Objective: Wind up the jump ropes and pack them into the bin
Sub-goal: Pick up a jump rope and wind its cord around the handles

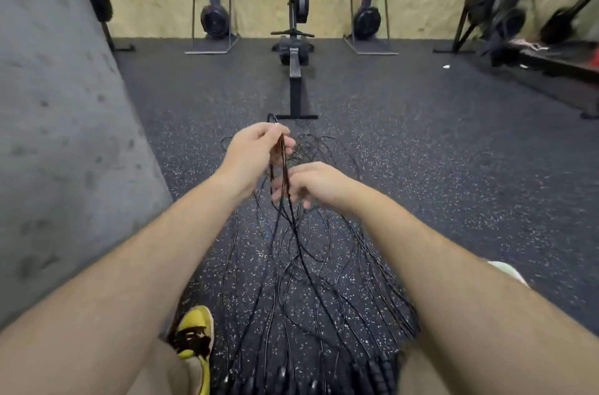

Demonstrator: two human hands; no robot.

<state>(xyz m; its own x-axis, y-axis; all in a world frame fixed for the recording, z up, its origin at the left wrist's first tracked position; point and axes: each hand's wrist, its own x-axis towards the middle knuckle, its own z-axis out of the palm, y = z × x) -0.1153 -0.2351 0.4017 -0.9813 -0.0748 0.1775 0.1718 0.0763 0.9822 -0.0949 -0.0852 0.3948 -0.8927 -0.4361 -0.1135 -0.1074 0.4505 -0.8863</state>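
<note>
Several thin black jump ropes (311, 265) lie spread in tangled loops on the speckled rubber floor between my legs. Their black handles (311, 381) are bunched at the bottom edge. My left hand (256, 148) is raised over the pile and pinches a folded loop of rope whose strands hang down. My right hand (311, 184) sits just below and to the right, fingers curled around the same hanging strands. No bin is in view.
A rowing machine (295, 48) stands straight ahead, its foot near the ropes' far end. Two ski-type machines (212, 15) (369, 15) flank it at the plywood wall. A concrete wall (58, 122) rises on the left. My yellow shoe (194, 336) is at bottom left.
</note>
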